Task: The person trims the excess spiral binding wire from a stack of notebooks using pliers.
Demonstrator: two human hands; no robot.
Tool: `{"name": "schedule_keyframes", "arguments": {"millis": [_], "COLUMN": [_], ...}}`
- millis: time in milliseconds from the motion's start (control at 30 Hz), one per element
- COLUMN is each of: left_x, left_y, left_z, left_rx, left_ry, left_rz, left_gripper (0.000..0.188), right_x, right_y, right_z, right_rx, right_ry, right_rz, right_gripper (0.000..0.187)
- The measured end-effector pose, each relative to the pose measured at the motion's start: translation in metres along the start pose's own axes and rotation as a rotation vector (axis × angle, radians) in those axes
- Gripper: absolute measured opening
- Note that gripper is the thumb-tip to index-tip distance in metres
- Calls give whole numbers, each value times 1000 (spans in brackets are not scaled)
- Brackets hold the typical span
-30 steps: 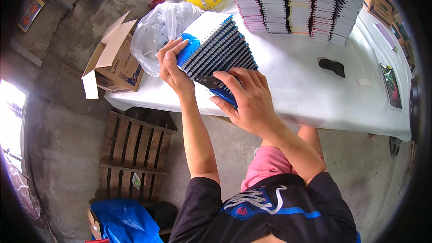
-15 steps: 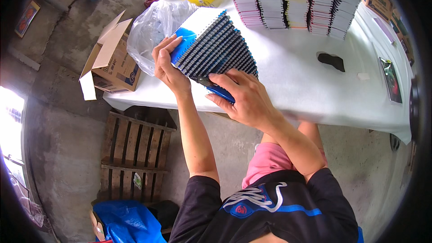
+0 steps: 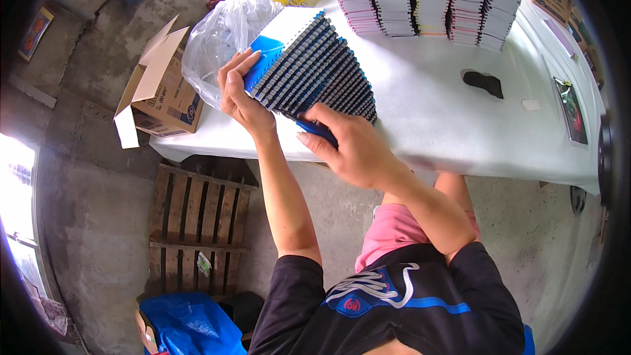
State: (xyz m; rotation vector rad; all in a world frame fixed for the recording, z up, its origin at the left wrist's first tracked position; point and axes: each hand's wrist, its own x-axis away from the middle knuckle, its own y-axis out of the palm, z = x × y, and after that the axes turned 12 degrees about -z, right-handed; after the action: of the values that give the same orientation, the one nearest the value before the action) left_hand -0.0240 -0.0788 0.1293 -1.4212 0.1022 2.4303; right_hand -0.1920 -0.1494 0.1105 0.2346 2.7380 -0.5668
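A tall stack of spiral-bound notebooks (image 3: 319,62) stands at the table's near edge, its dark coils facing me. The cover showing at its left side is blue and white. My left hand (image 3: 244,100) grips the lower left corner of the stack, fingers and thumb against the blue cover. At the bottom of the coils, my right hand (image 3: 358,148) is closed round blue-handled pliers (image 3: 318,133). The pliers' dark jaws lie close to the coil ends near my left wrist, and their tips are hard to make out.
Several more stacks of bound notebooks (image 3: 430,3) line the back of the white-covered table (image 3: 434,118). Left of my stack are a clear plastic bag (image 3: 220,46) and an open cardboard box (image 3: 164,95). A black scrap (image 3: 483,83) lies on the right, and a wooden pallet (image 3: 197,223) leans below.
My right hand has shifted slightly with the pliers, whose jaws now show less beside the coils. My left hand keeps its hold on the stack. The whole view has shifted a little.
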Motion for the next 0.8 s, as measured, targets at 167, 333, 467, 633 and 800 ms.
{"name": "schedule_keyframes", "arguments": {"millis": [167,333,467,633,800], "left_x": [0,-1,0,-2,2], "left_y": [3,0,-1,2,0], "left_z": [2,1,-1,0,-4], "left_rx": [-16,82,50,74,99], "left_ry": [13,-51,-39,-47,-44], "left_rz": [-5,22,0,9,8], "left_gripper": [50,49,49,50,51], "right_x": [5,12,10,6,6], "right_y": [-1,4,4,8,4], "right_z": [0,12,8,9,6], "right_rx": [-633,620,674,655,-93], "right_ry": [195,-160,-190,-172,36], "right_rz": [-188,337,359,337,-47], "right_gripper": [35,42,43,36,29]}}
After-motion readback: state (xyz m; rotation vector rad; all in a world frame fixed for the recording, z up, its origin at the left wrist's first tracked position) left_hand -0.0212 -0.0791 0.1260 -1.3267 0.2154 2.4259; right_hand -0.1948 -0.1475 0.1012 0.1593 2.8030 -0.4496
